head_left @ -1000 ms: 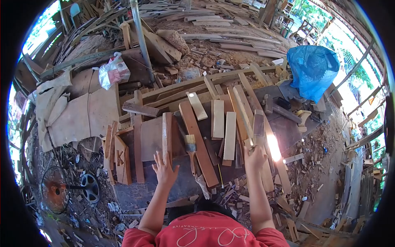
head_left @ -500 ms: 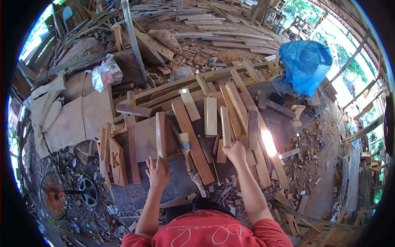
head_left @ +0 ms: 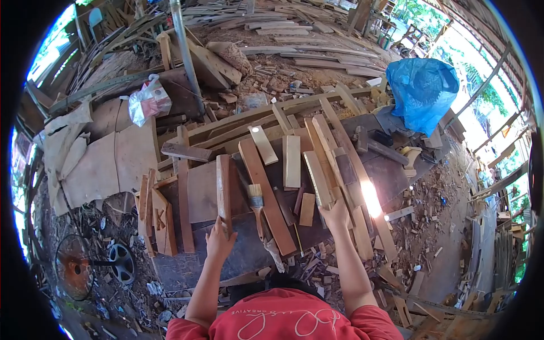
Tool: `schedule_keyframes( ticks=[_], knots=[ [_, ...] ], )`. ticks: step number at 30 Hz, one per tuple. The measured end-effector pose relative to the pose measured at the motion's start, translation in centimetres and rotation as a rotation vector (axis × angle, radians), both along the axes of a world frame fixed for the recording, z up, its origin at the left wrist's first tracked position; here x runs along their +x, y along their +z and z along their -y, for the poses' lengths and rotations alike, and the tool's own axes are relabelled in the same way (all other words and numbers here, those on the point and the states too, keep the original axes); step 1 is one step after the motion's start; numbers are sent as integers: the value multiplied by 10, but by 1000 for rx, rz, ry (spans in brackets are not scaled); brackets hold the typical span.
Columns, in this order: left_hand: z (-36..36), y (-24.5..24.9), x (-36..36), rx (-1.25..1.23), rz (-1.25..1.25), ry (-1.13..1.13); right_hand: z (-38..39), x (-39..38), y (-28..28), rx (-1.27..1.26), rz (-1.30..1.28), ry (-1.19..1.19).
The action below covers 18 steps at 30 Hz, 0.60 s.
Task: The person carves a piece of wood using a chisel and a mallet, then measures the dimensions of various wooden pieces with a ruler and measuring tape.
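My left hand [head_left: 220,242] is closed at the near end of a reddish-brown wooden block [head_left: 223,184] with a pale face along its left side. The block points away from me on the bench. My right hand [head_left: 335,216] grips the near end of a pale wooden block [head_left: 317,174], which leans slightly left at its far end. A paintbrush [head_left: 256,201] with pale bristles lies between my hands, beside a long reddish-brown board [head_left: 265,198]. Left of my right hand are a short light block [head_left: 307,209] and a longer pale block [head_left: 292,161].
Dark sheeting [head_left: 243,226] covers the bench under the wood. A blue plastic bag [head_left: 422,93] stands at the back right, and a metal pole [head_left: 186,62] at the back left. Blocks marked with a letter [head_left: 163,221] sit at left. Wood scraps litter the ground.
My right hand has moved right and slightly toward me, shifting the pale block rightward and turning its broader face into view. The left hand's fingers have drawn in around the reddish-brown block's end.
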State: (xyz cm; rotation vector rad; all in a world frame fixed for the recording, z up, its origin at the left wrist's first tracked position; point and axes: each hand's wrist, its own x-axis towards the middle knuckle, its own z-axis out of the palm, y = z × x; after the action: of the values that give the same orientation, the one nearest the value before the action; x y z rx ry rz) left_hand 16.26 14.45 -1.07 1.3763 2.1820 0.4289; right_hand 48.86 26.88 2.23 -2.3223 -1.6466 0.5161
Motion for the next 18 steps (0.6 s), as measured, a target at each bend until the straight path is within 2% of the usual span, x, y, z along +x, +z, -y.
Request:
schedule_keyframes(
  ticks=[3, 8, 18],
  knots=[
    [4, 0, -5, 39, 71, -7, 2, -10, -4, -78, 47, -51],
    [9, -12, -11, 167, 211, 93, 1, -11, -7, -66, 33, -24],
    [12, -24, -7, 198, 224, 179, 9, -18, -3, -113, 41, -2]
  ],
)
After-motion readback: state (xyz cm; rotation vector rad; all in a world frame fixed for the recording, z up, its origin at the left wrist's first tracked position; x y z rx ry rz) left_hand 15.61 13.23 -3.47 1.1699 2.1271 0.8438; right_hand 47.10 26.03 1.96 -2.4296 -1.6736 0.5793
